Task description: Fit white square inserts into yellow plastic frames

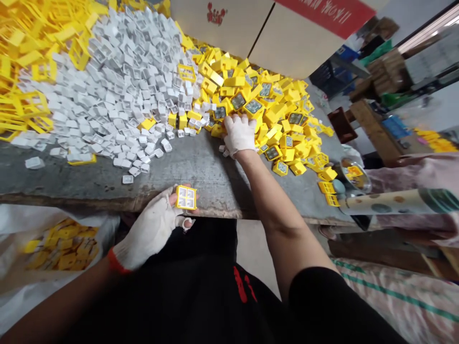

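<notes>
My left hand [150, 229], in a white fingerless glove with a red cuff, is closed on a small yellow window frame [186, 198] with four whitish panes. It holds the frame just over the table's front edge. My right hand [241, 134], gloved in white too, reaches to the near edge of a heap of yellow block-shaped pieces [272, 114], several with grey patterned faces. Its fingers stretch forward, slightly apart, touching the heap; I see nothing held in them. A few small white pieces lie beside its thumb.
A large pile of small white plastic pieces [122, 81] covers the grey table [201, 167] at left, with yellow frames [43, 48] behind. A carton [251, 33] stands at the back. At right lie a patterned cylinder [390, 202] and clear container [355, 177]. Yellow pieces fill a bag [107, 224] below left.
</notes>
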Action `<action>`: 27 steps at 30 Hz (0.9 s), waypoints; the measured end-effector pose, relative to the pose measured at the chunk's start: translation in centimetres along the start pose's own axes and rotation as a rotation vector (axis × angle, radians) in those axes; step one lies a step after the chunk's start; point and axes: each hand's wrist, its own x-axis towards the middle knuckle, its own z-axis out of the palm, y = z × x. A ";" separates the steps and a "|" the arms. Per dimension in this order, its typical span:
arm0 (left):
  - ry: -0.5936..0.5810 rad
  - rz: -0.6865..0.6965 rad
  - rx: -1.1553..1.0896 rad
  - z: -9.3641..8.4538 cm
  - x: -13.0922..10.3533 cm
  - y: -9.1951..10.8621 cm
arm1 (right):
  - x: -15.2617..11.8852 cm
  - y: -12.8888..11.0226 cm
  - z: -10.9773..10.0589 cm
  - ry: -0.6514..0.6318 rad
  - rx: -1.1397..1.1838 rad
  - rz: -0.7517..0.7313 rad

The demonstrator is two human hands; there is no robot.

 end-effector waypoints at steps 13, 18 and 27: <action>-0.011 -0.048 0.031 1.1 -1.7 -1.3 | -10.3 -0.6 -5.7 -0.440 0.355 -0.174; 0.001 -0.067 0.037 1.7 -2.5 -1.4 | -12.7 -2.0 -2.7 -0.246 0.390 -0.031; -0.053 -0.041 -0.007 1.3 -2.5 -2.0 | -18.7 -2.1 -3.7 0.003 0.645 -0.212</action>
